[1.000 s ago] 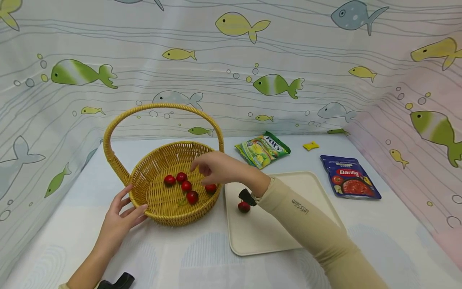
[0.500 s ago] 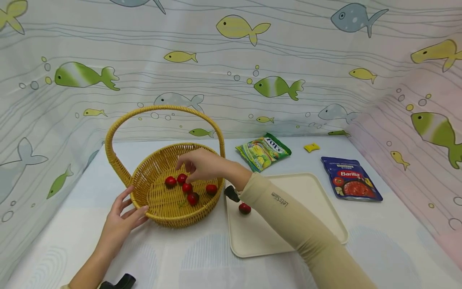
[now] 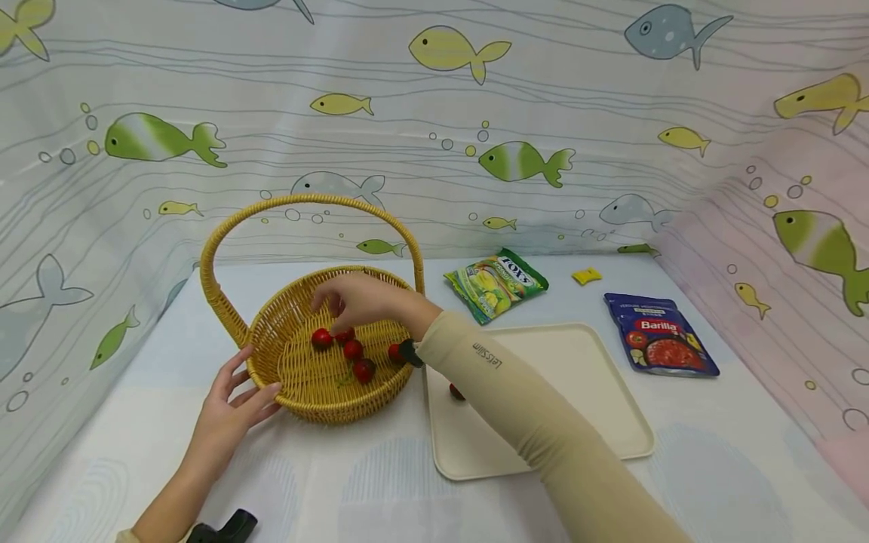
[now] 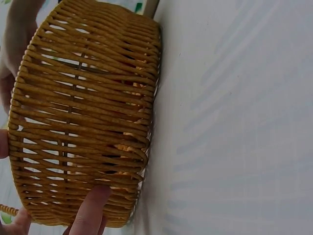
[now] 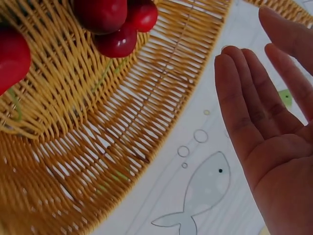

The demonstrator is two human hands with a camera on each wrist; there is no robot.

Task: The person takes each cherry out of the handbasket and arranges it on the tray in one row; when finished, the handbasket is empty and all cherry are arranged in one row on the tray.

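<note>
A yellow woven basket (image 3: 326, 411) with a tall arched handle stands on the left of the table. Several dark red cherries (image 3: 322, 339) lie on its floor, one partly covered by the black wrist camera. My left hand (image 3: 227, 407) touches the basket's near left rim, thumb and fingers spread; in the left wrist view a finger (image 4: 93, 208) rests against the outer wall. Above the basket hovers my right hand (image 3: 360, 302), with nothing in it. The right wrist view has its fingers extended beside the rim, apart from the cherries (image 5: 100, 14).
A cream tray (image 3: 577, 392) sits right of the basket; the right sleeve crosses it and partly covers a cherry (image 3: 456, 392) there. Behind are a green FOX'S candy bag (image 3: 498, 286) and a small yellow wrapped candy (image 3: 586, 276). A blue Barilla pouch (image 3: 661, 335) lies at right.
My right hand has moved left over the basket, and its sleeve now partly covers the cherry on the tray. My left hand stays at the basket's rim.
</note>
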